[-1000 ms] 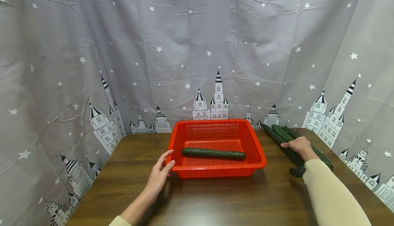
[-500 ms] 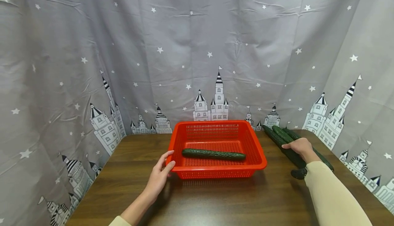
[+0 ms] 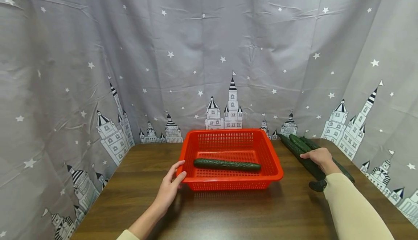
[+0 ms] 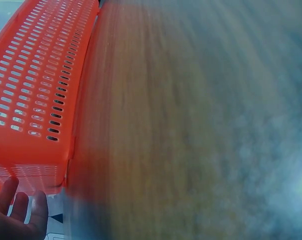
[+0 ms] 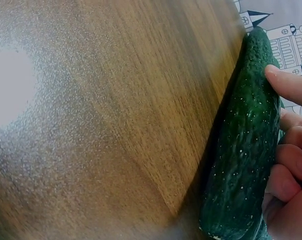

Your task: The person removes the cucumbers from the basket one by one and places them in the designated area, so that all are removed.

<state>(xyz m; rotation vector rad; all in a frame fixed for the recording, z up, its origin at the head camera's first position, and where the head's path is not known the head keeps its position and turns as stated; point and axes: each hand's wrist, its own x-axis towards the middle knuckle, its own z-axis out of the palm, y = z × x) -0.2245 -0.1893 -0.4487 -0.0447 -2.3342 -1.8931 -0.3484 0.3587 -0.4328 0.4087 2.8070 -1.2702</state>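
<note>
At the front left corner of a red plastic basket (image 3: 230, 178), my left hand (image 3: 167, 191) holds the rim, thumb on top. The left wrist view shows its fingertips against the slotted basket wall (image 4: 56, 95). One long dark green cucumber (image 3: 226, 165) lies crosswise in the basket. On the right, my right hand (image 3: 321, 159) is over a group of cucumbers (image 3: 294, 148) lying side by side on the table. In the right wrist view its thumb (image 5: 286, 82) presses a cucumber (image 5: 241, 145) from above, with the other fingers curled along the far side, partly hidden.
The brown wooden table (image 3: 235, 214) runs back to a grey curtain (image 3: 183, 51) printed with stars and castles. A small black object (image 3: 317, 185) sits at the right wrist, beside the sleeve cuff.
Both hands stay almost where they were, and the basket and cucumbers keep their places. The whole head view has shifted very slightly downward.
</note>
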